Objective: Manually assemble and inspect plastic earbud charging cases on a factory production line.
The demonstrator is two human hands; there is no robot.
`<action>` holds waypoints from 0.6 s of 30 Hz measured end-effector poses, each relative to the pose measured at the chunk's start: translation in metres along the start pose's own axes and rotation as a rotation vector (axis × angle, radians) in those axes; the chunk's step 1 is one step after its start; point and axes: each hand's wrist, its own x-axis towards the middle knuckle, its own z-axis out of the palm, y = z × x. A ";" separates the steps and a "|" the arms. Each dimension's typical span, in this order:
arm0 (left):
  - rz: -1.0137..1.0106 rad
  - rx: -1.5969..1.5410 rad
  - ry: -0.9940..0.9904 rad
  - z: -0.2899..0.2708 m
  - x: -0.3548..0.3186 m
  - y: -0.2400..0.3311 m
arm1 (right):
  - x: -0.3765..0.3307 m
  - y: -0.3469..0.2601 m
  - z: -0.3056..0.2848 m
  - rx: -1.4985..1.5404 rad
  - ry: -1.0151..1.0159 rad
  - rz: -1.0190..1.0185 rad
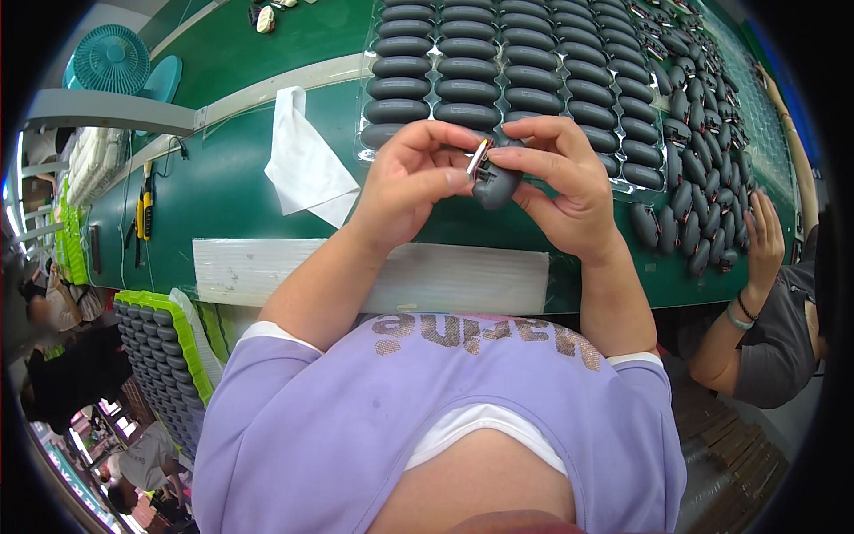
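Gripping a dark grey oval plastic case (pixel 495 185) above the green table (pixel 222 191), the right hand (pixel 560 182) clamps it while the left hand (pixel 411 182) pinches a small silvery part (pixel 479 157) (possibly a clip) at its top.

Both hands (pixel 494 178) around a dark oval case (pixel 495 185)

Tray of cases (pixel 463 71) behind both hands, cloth (pixel 307 165) left, loose cases (pixel 703 205) right (co-worker's side).
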 end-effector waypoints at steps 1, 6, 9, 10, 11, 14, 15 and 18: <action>-0.228 -0.060 0.056 -0.003 0.000 0.005 | -0.001 -0.001 0.001 0.020 -0.003 0.007; -0.400 -0.049 0.059 -0.001 0.000 0.009 | 0.000 0.002 0.007 0.328 -0.039 0.195; -0.350 0.010 0.104 -0.003 0.000 0.007 | 0.002 0.003 0.005 0.255 -0.115 0.131; -0.345 0.009 0.107 -0.003 0.000 0.005 | 0.002 0.001 0.007 0.233 -0.103 0.113; -0.329 0.029 0.107 -0.002 0.000 0.003 | 0.002 0.000 0.007 0.233 -0.108 0.108; -0.296 0.070 0.143 -0.002 0.000 0.005 | 0.002 0.002 0.011 0.075 -0.092 0.084; -0.284 0.121 0.097 -0.002 -0.001 0.006 | 0.001 0.000 0.011 0.125 -0.067 0.114; -0.153 0.417 0.157 -0.007 0.003 0.019 | -0.002 0.003 0.011 0.213 -0.025 0.131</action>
